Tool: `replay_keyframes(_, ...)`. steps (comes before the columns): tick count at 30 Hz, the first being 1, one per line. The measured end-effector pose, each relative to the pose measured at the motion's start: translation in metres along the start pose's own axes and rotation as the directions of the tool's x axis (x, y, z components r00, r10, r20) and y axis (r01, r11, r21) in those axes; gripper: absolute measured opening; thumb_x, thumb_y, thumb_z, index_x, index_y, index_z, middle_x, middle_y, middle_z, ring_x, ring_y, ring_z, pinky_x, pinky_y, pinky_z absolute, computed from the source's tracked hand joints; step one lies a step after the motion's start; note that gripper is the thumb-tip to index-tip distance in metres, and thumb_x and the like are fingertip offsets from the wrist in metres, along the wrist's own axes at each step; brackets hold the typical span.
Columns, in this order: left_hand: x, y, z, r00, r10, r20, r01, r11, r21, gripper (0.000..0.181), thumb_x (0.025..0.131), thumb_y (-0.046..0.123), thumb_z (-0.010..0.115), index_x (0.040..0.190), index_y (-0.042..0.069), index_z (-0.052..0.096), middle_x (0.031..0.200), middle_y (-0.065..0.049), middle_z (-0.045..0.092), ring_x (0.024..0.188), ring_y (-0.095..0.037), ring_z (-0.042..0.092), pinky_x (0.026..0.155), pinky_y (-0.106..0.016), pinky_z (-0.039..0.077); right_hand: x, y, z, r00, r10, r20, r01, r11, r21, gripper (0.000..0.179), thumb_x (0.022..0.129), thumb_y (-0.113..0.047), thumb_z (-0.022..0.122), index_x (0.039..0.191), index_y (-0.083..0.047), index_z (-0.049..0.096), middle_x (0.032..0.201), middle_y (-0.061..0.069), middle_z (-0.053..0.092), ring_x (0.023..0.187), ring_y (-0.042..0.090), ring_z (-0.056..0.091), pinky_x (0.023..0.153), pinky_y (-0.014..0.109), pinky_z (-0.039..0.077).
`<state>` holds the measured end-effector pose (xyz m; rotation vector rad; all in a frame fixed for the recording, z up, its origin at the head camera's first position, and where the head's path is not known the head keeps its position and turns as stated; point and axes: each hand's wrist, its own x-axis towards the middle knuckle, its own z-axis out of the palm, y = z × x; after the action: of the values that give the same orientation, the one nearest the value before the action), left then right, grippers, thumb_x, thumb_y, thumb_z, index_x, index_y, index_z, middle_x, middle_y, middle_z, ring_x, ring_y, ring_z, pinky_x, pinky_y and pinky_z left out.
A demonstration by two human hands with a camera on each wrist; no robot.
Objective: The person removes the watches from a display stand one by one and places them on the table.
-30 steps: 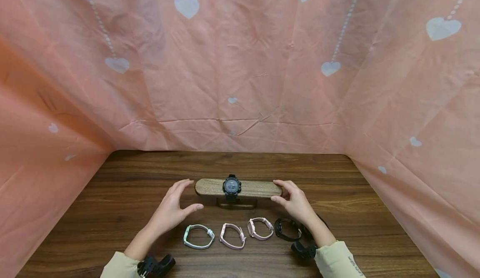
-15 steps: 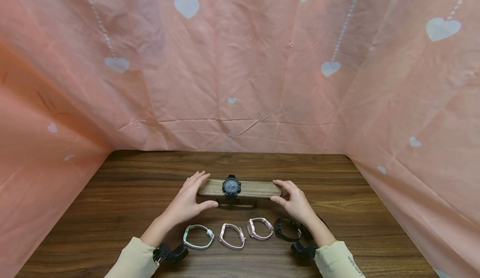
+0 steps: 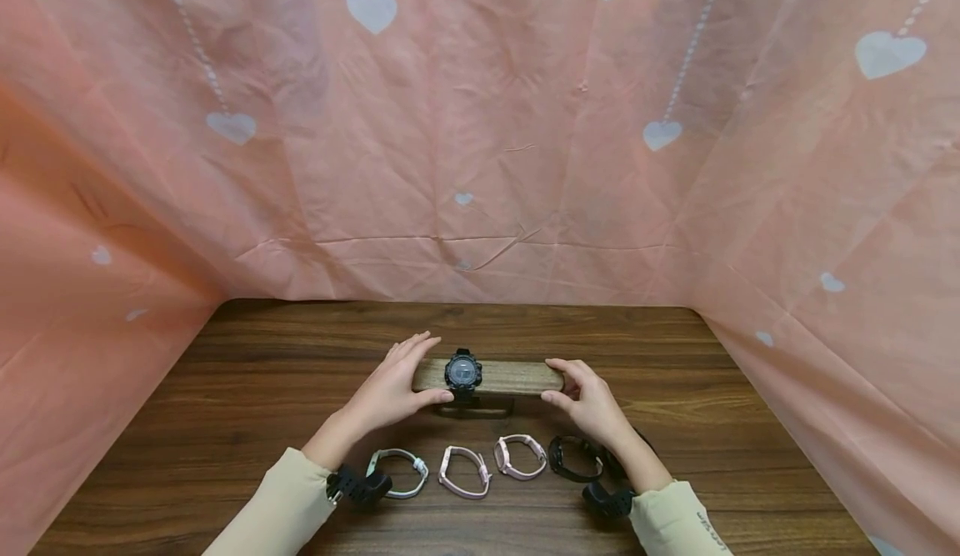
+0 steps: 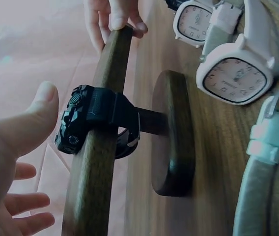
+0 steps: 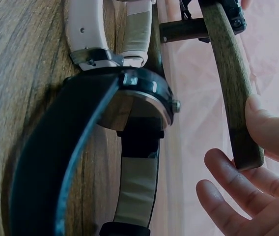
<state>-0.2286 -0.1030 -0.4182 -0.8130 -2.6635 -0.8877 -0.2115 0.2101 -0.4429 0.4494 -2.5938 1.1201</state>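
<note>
A black digital watch (image 3: 463, 370) is strapped round the horizontal bar of a wooden watch stand (image 3: 517, 378). My right hand (image 3: 592, 402) pinches the bar's right end, thumb on one face and fingers on the other, as the right wrist view shows. Around the bar's left part is my left hand (image 3: 390, 388), its thumb and fingers spread on either side. In the left wrist view its thumb reaches close to the black digital watch (image 4: 90, 115), with a gap between them. The stand's oval base (image 4: 171, 137) rests on the table.
In front of the stand lie a mint watch (image 3: 408, 491), two pink watches (image 3: 465, 474) and a black watch (image 3: 576, 461). Another dark strap is partly hidden by my right forearm. A pink cloth (image 3: 465, 122) encloses the wooden table (image 3: 300, 331) at back and sides.
My left hand has moved right along the bar, from beside its left end to near the black digital watch. The right hand keeps its hold, and the stand has not visibly moved.
</note>
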Motion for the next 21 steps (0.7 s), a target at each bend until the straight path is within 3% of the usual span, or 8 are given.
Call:
replay_keyframes(12,0.013,0.008,0.007,0.999,0.003,0.051,-0.004,1.0,0.023,0.082,0.072,0.05,0.075,0.137,0.011,0.044,0.137,-0.01,0.045,0.126,-0.027,0.04,0.098,-0.046,0.037,-0.001,0.0,0.0,1.0,0.011,0.008,-0.011,1.0,-0.001,0.048,0.073,-0.009,0.078,0.118,-0.006,0.062,0.092,0.004,0.056,0.074,0.018,0.055,0.064,0.039,0.049)
replay_keyframes(21,0.02,0.01,0.013,0.997,0.035,0.075,-0.038,0.999,0.032,0.079,0.07,0.046,0.078,0.133,0.011,0.048,0.131,-0.006,0.05,0.12,-0.025,0.046,0.093,-0.044,0.041,-0.001,0.0,0.0,1.0,0.008,0.004,-0.008,1.0,0.0,0.048,0.073,-0.009,0.078,0.118,-0.005,0.062,0.089,0.003,0.055,0.072,0.013,0.053,0.063,0.034,0.048)
